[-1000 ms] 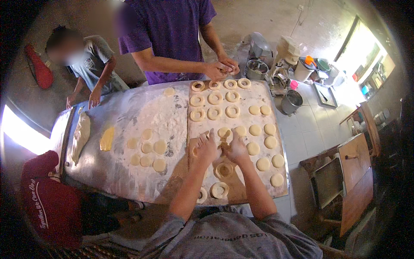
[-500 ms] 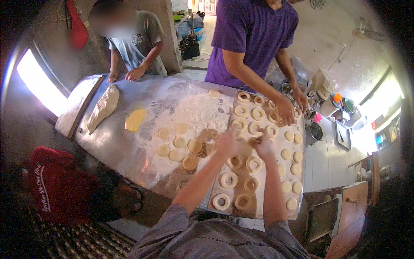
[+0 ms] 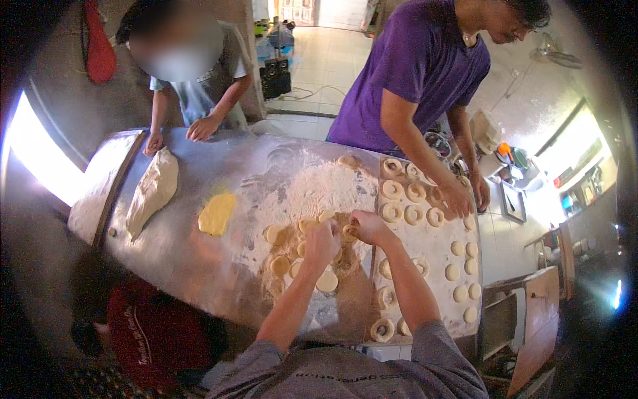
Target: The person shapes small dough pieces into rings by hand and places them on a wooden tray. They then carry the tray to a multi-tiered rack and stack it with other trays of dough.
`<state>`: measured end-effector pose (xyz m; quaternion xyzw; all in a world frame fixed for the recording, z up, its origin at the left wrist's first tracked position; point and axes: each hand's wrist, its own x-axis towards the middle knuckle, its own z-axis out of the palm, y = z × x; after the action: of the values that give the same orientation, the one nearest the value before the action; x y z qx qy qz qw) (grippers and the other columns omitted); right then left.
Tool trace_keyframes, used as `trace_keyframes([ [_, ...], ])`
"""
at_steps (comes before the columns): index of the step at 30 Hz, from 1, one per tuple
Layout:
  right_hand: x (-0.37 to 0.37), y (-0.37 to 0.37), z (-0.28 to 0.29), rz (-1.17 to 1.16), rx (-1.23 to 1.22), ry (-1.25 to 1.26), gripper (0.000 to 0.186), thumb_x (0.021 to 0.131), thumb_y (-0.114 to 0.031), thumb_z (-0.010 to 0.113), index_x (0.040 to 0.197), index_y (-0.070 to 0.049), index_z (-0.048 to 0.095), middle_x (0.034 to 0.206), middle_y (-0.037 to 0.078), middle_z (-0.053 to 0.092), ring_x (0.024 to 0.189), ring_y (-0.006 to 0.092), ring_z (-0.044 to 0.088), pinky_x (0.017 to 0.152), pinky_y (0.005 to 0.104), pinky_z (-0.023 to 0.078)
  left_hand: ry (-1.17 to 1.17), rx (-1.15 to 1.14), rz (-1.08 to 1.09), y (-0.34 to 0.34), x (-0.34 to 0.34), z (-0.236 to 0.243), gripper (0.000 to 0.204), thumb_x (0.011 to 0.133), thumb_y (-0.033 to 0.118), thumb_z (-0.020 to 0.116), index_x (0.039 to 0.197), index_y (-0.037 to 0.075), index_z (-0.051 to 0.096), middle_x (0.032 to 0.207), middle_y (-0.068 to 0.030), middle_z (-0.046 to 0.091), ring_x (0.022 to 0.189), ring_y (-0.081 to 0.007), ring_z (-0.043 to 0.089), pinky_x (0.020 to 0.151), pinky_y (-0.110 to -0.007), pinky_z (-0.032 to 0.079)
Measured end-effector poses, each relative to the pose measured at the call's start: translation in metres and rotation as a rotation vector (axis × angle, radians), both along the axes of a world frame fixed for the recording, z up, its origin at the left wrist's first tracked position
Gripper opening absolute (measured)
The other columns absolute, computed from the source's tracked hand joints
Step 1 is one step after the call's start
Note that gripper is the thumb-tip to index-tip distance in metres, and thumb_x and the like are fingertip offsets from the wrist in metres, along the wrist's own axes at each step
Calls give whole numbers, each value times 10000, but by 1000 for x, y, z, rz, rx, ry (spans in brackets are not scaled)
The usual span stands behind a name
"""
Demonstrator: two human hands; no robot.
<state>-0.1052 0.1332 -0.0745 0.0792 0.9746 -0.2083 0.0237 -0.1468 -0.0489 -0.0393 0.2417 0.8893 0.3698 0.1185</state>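
My left hand [image 3: 323,242] is over the floured part of the metal table, fingers curled down among flat dough rounds [image 3: 326,280]; what they hold, if anything, is hidden. Just right of it, my right hand [image 3: 369,228] pinches the edge of a shaded dough ring [image 3: 349,233]. Several more rounds lie around and left of my hands, some in shadow. To the right is a floured tray [image 3: 435,312] with dough rings [image 3: 413,214] in rows and small dough discs [image 3: 452,272] along its right side.
A person in a purple shirt [image 3: 419,73] reaches over the tray's far right. Another person [image 3: 199,100] stands at the far left, a hand touching a long dough lump [image 3: 154,189]. Yellow fat [image 3: 217,214] lies mid-table. Someone in red [image 3: 149,332] is at the lower left.
Both my hands have moved left, from above the tray to the dough rounds on the floured table. The view has shifted, and the person in purple leans further right.
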Motion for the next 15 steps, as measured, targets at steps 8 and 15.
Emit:
trace_keyframes([
  [8, 52, -33, 39, -314, -916, 170, 556, 742, -86, 785, 1163, -81, 421, 977, 99, 619, 889, 180, 612, 798, 322, 499, -371, 435, -176, -20, 6, 17, 273, 826, 178, 702, 1050, 27, 662, 847, -146, 688, 774, -240, 673, 715, -338, 518],
  [15, 41, -78, 30, -321, -630, 563, 457, 828, -55, 594, 1272, -84, 490, 958, 82, 586, 903, 179, 577, 830, 342, 471, 171, 437, -165, -11, 6, -7, 344, 765, -69, 574, 1102, -15, 535, 889, -159, 562, 827, -356, 575, 790, -405, 468],
])
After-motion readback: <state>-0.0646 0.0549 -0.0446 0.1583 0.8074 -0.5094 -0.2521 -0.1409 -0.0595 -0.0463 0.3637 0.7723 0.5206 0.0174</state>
